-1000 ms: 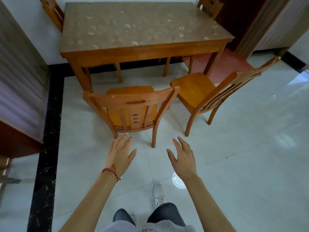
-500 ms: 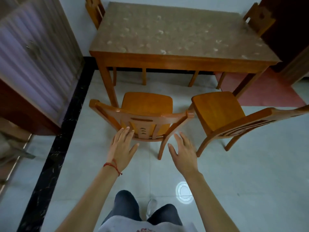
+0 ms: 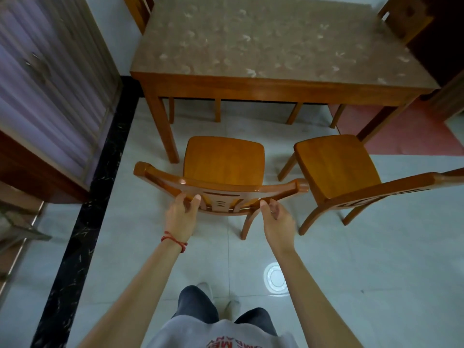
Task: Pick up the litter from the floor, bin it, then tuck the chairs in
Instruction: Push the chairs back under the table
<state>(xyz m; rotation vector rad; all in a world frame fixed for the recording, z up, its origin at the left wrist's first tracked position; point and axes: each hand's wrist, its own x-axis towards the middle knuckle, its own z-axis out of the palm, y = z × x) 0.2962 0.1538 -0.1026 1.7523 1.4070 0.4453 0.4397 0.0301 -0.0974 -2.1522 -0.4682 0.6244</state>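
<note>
We have both hands at the near chair (image 3: 223,169): our left hand (image 3: 181,214) curls its fingers around the back rail, and our right hand (image 3: 276,217) pinches the rail's other end. The chair stands pulled out, facing the tabletop (image 3: 263,46). Pushed crooked, its seat could strike the table leg (image 3: 163,131) just beside it, or its back could knock the second chair (image 3: 336,167) close on the right. Open floor (image 3: 251,126) lies straight ahead under the table.

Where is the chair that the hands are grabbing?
In the head view, the chair stands mid-frame on the floor, pulled out before the table's left front leg, with a second chair to its right.
</note>
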